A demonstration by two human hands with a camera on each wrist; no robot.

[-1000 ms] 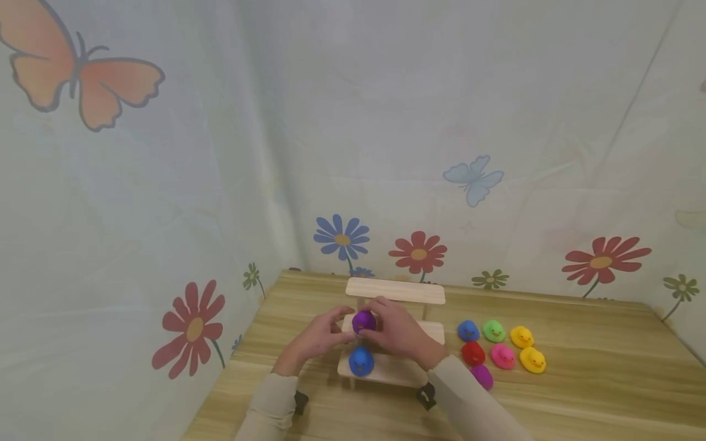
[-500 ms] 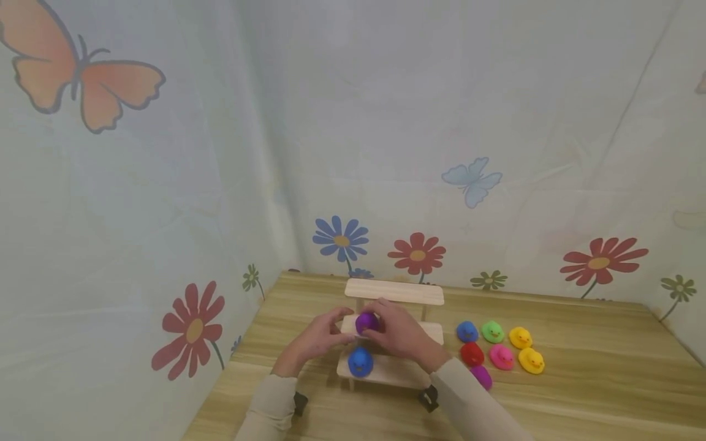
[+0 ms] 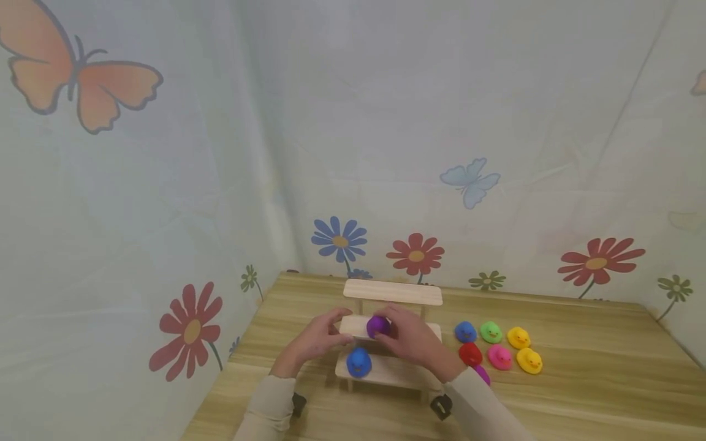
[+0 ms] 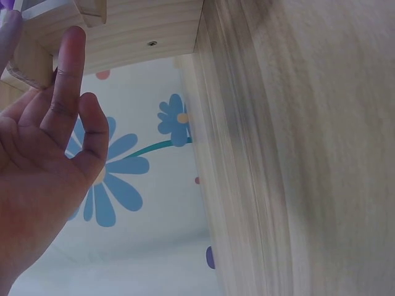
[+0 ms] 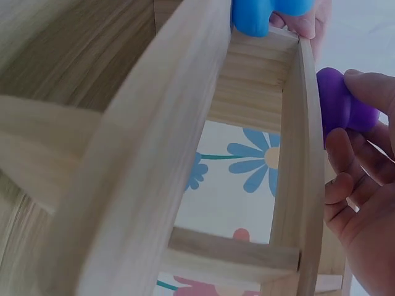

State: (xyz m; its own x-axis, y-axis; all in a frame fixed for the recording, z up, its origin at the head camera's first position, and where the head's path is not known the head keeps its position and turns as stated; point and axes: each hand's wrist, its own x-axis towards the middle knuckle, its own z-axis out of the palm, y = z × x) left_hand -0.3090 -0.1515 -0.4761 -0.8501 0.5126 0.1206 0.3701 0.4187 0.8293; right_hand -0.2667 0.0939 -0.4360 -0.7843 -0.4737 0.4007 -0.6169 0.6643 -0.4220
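Note:
A small wooden stand (image 3: 393, 291) with three stepped shelves is on the table. My right hand (image 3: 413, 335) holds a purple rubber duck (image 3: 377, 326) at the middle shelf; the right wrist view shows thumb and fingers around the duck (image 5: 336, 105). My left hand (image 3: 317, 337) grips the left end of that shelf, thumb at the front edge and index finger at the back. In the left wrist view some fingers (image 4: 66, 86) extend beside the board, partly hidden by it. A blue rubber duck (image 3: 358, 362) sits at the left of the lowest shelf.
Right of the stand several rubber ducks lie grouped, among them a green duck (image 3: 491, 332), a red duck (image 3: 470, 354), a pink duck (image 3: 499, 357) and a yellow duck (image 3: 529, 361). My right sleeve (image 3: 480, 404) partly covers another purple duck (image 3: 482, 373). A flowered curtain (image 3: 513, 214) hangs behind the table.
My right hand has moved the purple duck rightward along the middle shelf, away from the left hand. The left hand has stayed at the shelf's end.

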